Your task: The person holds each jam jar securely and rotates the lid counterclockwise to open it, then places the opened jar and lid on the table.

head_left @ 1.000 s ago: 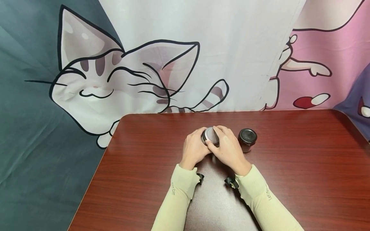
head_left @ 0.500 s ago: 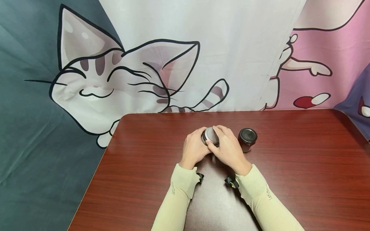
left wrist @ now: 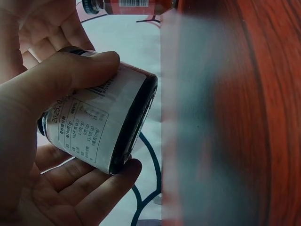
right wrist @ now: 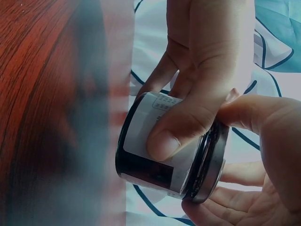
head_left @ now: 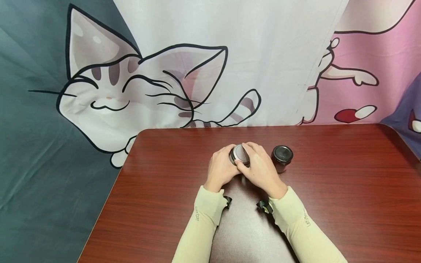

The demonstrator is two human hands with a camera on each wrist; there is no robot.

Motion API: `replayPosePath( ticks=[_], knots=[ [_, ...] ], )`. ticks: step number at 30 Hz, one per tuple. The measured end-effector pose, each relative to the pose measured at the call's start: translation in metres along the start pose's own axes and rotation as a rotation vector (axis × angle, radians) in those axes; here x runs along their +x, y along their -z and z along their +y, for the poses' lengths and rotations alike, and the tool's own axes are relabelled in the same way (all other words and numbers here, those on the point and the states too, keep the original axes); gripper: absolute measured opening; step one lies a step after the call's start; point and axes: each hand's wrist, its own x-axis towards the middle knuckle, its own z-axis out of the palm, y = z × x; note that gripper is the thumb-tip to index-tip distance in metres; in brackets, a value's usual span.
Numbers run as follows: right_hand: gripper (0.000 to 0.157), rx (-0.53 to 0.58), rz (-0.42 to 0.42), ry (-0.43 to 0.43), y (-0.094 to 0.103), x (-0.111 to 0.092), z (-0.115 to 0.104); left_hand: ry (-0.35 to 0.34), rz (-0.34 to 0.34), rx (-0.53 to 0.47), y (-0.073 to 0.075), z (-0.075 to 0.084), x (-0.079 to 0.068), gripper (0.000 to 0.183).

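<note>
Near the middle of the table, my left hand grips a glass jar with dark contents and a white printed label round its side. In the right wrist view, the left thumb presses on this label. My right hand holds the jar's silver-topped lid, thumb and fingers at its rim. The lid is on the jar. In both wrist views the jar looks tilted, its base apparently just above the table. The right hand's fingertips are partly hidden behind the jar in the right wrist view.
A second jar, with a black lid and dark reddish contents, stands upright just right of my right hand. The reddish-brown wooden table ends at the back against a cartoon-printed curtain.
</note>
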Motion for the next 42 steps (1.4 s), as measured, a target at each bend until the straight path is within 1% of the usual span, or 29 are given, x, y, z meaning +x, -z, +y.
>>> replayPosePath(
  ticks=[12, 24, 42],
  knots=[
    [0.059, -0.001, -0.015, 0.011, 0.0012, 0.0002, 0.0008, 0.004, -0.019, -0.001, 0.0004, -0.0012, 0.0008, 0.060],
    [0.057, 0.001, -0.009, 0.039, 0.0016, 0.0003, 0.0013, -0.016, -0.017, -0.014, 0.0011, -0.0030, 0.0007, 0.060],
    [0.055, 0.000, -0.043, 0.054, 0.0031, 0.0010, 0.0016, -0.032, -0.035, -0.016, 0.0031, -0.0039, 0.0009, 0.060]
  ],
)
